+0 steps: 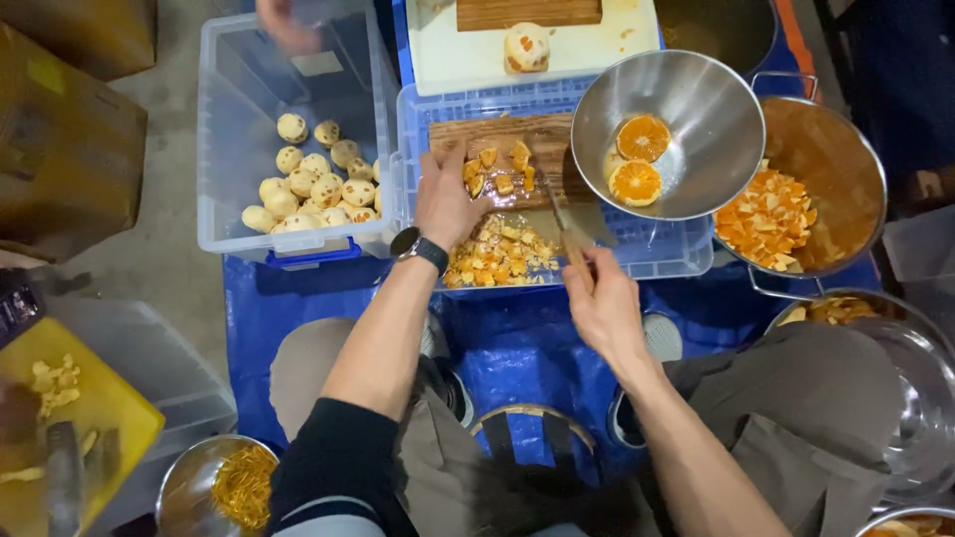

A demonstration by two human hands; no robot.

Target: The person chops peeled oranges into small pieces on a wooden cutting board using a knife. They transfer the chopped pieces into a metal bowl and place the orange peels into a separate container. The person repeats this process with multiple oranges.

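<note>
While left hand (445, 199) lies flat by orange pieces (497, 169), right hand (597, 303) grip pinches knife (569, 234).

This was a makeshift food-prep spot, worked at floor level rather than in a fitted kitchen. A blue tarp (517, 348) covered bare concrete (164, 199), an upturned crate (657, 249) served as a bench, and peeled fruit (313, 189) filled a plastic bin (224, 119) beside steel bowls (696, 109).

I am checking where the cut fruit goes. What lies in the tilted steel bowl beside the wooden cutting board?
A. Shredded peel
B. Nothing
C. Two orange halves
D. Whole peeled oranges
C: the tilted steel bowl holds two orange halves, cut faces up, right of the wooden cutting board.
</note>
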